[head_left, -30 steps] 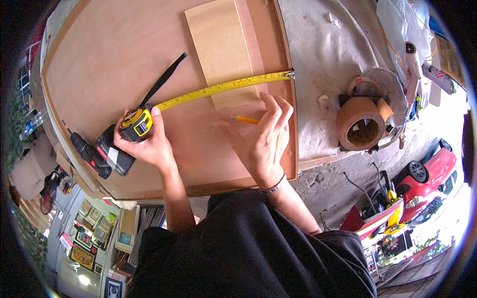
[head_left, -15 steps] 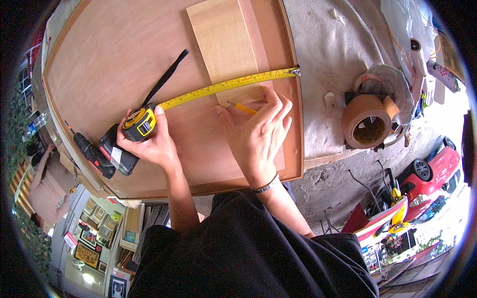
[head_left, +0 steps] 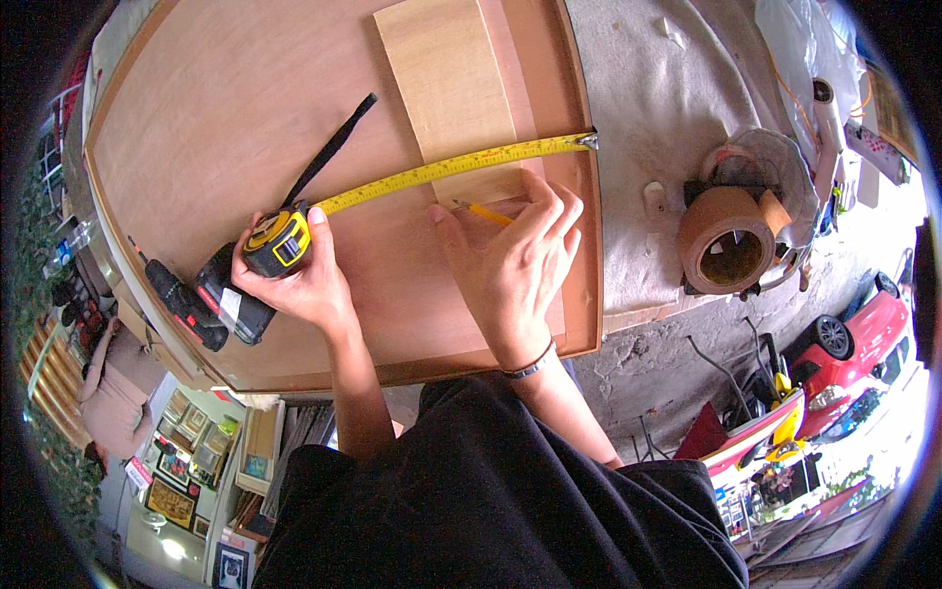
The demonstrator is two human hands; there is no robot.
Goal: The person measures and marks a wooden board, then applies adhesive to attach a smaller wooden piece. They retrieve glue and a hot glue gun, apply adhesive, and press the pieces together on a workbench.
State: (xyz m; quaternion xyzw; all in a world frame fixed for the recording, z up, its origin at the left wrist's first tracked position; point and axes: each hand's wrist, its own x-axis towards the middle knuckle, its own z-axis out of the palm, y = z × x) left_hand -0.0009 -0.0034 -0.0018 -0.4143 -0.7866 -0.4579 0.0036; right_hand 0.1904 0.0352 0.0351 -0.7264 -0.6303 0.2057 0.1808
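Observation:
My left hand [head_left: 304, 280] is closed round a yellow and black tape measure [head_left: 279, 242], whose black strap points away from me. Its yellow blade [head_left: 432, 172] runs out to the right across a thin plywood strip [head_left: 446, 83] and meets the raised right edge of a wooden panel [head_left: 392, 324]. Just below the blade, my right hand [head_left: 515, 265] grips a yellow pencil [head_left: 485, 213], its point toward the left. The pencil's rear end is hidden by my fingers. I cannot tell whether its tip touches the wood.
A black cordless drill [head_left: 221, 294] lies by my left hand. To the right, a roll of brown tape [head_left: 724, 240] rests on a grey cloth [head_left: 648, 88]. A person [head_left: 118, 383] is at the far left; a red toy car [head_left: 854, 339] stands at the far right.
Both hands, the tape measure and the pencil hold nearly the same places; the whole view has shifted slightly. The person at the far left has moved a little.

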